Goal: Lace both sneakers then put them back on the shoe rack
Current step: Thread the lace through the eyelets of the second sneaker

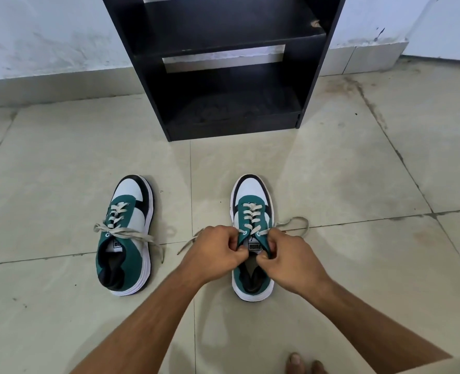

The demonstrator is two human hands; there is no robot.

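Note:
Two green, white and black sneakers stand on the tiled floor, toes pointing at the rack. The left sneaker (127, 233) has cream laces threaded, their loose ends lying across it and onto the floor. On the right sneaker (253, 209), my left hand (215, 249) pinches the left eyelet flap near the tongue, while my right hand (285, 255) pinches the right flap. Its lace ends (296, 222) trail out to both sides on the floor. The black shoe rack (223, 66) stands against the wall straight ahead, its shelves bare.
A pale wall with a skirting runs behind the rack. Stained beige floor tiles (358, 171) spread to both sides. My bare toes (301, 363) show at the bottom edge, near the right forearm.

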